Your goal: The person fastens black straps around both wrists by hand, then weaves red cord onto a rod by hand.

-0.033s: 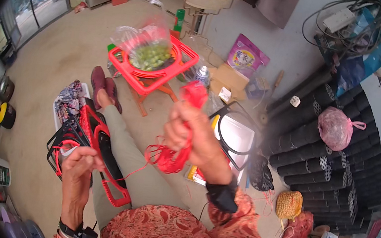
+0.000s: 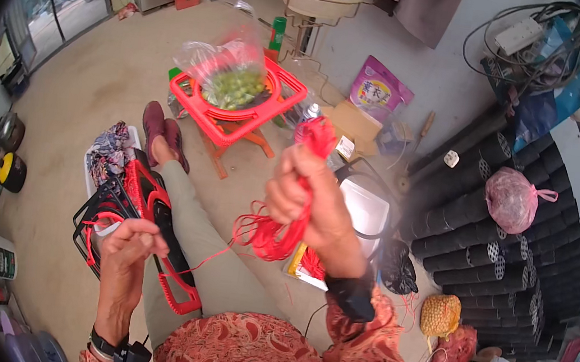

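The right hand (image 2: 317, 199) is closed around a bundle of red cord (image 2: 272, 240), held up over the lap's right side; loose, glossy loops hang below the fist and a bunched end sticks out above it. One thin strand (image 2: 204, 262) slants from the loops toward the left hand (image 2: 130, 241), whose fingers bend in to the thumb; I cannot tell whether they pinch it. Just beside that hand is one black-and-red plastic frame (image 2: 180, 305). Ahead, one red plastic holder (image 2: 230, 137) on wooden legs (image 2: 216, 154) bears one clear, crinkled bag (image 2: 207, 59) with many round green fruits (image 2: 234, 89) in it, too many to count. On the floor (image 2: 75, 104) to the right are one smooth white tray (image 2: 367, 205), one yellow-edged pack (image 2: 292, 261) with red strands in it, and one open cardboard box (image 2: 348, 121). One knotted pink bag (image 2: 515, 201), its contents unclear, rests against ridged black tubes (image 2: 457, 238); one yellow net bag (image 2: 440, 314) bulges with small, rounded pieces. Two maroon shoes (image 2: 154, 124) show, beside patterned cloth (image 2: 109, 151).
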`<state>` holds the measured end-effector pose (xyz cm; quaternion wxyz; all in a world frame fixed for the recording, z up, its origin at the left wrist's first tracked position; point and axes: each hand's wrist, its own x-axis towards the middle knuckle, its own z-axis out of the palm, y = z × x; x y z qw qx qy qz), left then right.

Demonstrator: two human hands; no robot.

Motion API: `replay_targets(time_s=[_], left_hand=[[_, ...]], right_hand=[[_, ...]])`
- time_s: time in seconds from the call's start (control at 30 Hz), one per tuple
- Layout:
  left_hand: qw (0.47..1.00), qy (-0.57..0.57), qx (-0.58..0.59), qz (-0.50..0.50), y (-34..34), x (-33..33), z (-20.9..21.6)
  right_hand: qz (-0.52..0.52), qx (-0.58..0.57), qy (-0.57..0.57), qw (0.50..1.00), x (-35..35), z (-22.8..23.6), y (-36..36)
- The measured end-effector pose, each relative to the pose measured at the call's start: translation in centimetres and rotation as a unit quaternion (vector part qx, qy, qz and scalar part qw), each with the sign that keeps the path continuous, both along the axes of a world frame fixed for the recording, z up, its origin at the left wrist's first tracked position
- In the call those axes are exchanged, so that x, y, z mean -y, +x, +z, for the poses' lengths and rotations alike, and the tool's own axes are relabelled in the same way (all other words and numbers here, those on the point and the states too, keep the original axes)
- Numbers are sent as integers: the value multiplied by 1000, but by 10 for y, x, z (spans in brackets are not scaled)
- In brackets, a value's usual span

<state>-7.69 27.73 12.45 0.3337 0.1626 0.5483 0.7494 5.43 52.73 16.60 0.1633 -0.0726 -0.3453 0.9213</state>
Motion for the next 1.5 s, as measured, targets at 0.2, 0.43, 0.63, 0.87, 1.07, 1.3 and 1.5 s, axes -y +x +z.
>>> replay_targets(time_s=[0.2,0.43,0.63,0.87,1.07,1.3,1.5], left_hand=[[995,-32,-33,-84,-1,-19,26],[980,-75,-46,-176,-7,-65,18],[918,-132,-61,-370,-4,-106,5],[885,23,173,-432,27,-117,-15],[770,397,308,-392,10,-114,22],[932,274,173,-163,-31,-75,30],[965,210,147,-50,-45,-17,19]], right_hand=[[10,-67,65,996,-22,51,-3],[44,-132,51,989,-31,91,5],[69,-163,27,984,-16,103,1],[107,-221,-19,969,0,108,-14],[179,-214,-47,959,37,80,-18],[113,-55,-59,990,34,10,22],[1,55,-139,989,20,-68,33]])
